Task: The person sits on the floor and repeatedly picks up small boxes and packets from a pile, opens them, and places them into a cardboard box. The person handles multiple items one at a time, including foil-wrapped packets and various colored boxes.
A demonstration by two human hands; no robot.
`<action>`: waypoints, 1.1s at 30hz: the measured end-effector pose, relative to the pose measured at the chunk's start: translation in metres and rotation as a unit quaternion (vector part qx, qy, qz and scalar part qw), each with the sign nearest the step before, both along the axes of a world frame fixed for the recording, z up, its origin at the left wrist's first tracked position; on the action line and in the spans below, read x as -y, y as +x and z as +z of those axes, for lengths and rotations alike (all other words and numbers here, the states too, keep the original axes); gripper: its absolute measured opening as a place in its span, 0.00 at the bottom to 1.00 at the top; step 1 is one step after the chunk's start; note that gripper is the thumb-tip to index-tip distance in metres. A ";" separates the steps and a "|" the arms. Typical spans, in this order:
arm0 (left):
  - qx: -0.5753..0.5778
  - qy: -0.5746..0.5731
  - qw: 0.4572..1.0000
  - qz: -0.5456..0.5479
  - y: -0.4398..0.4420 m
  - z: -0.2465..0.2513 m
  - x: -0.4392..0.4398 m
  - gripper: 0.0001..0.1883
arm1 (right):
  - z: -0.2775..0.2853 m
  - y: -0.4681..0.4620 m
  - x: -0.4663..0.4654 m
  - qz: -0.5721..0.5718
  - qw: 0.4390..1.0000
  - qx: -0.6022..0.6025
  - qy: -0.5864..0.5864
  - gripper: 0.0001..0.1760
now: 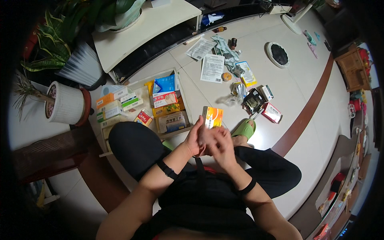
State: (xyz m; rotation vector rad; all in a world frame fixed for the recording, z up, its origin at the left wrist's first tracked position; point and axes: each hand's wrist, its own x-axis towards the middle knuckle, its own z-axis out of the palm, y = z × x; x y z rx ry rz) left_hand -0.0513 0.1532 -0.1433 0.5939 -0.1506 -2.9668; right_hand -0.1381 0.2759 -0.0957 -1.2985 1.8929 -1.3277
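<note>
My left hand (194, 138) and my right hand (222, 147) meet in front of my lap, their fingers overlapping and partly blurred. Just past the fingers stands an orange and white medicine box (214, 116), its lower end hidden by the hands. The left thumb points up along the box's left side; whether either hand grips the box cannot be told. To the left of the hands is a shallow drawer (183, 103) holding several medicine boxes, among them a red and yellow one (143, 118) and a blue packet (164, 84).
Beyond my hands, printed leaflets (212, 68), a round orange tin (226, 77), a black blister tray (253, 101) and a red and white box (272, 113) lie on the tiles. A green slipper (244, 129) is on my foot. Potted plants (65, 103) and a white cabinet (144, 33) stand left.
</note>
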 end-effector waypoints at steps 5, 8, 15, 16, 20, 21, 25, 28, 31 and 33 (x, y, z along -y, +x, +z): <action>-0.003 -0.032 0.999 0.028 -0.005 0.005 -0.003 0.33 | 0.001 -0.027 0.024 -0.195 0.981 -0.003 0.015 0.21; -0.001 -0.048 0.999 0.007 -0.006 0.006 -0.003 0.36 | 0.010 -0.009 0.020 -0.150 0.986 -0.075 -0.007 0.24; 0.059 -0.066 0.996 0.002 -0.007 0.003 -0.003 0.41 | -0.003 -0.027 0.018 -0.137 0.984 -0.107 -0.031 0.18; 0.029 -0.085 0.996 0.016 -0.006 0.005 -0.003 0.39 | -0.008 -0.040 0.024 -0.183 0.983 -0.015 -0.006 0.18; -0.018 -0.286 0.958 0.006 -0.003 0.016 -0.005 0.50 | -0.008 -0.062 0.024 -0.188 0.958 0.213 -0.035 0.17; -0.021 -0.348 0.937 0.007 -0.003 0.018 -0.003 0.49 | -0.004 -0.062 0.021 -0.157 0.962 0.219 -0.043 0.17; 0.020 -0.461 0.887 0.009 -0.001 0.019 0.004 0.44 | 0.016 -0.061 0.014 -0.064 0.997 0.042 -0.020 0.14; 0.008 -0.572 0.820 -0.020 0.001 0.017 0.005 0.41 | 0.023 -0.072 0.020 -0.127 0.990 0.043 0.038 0.12; -0.014 -0.517 0.854 -0.058 0.002 0.017 0.001 0.42 | 0.020 -0.074 0.023 -0.143 0.961 0.232 0.050 0.13; -0.002 -0.491 0.870 -0.047 0.004 0.018 0.000 0.43 | 0.017 -0.069 0.021 -0.118 0.993 -0.009 0.030 0.14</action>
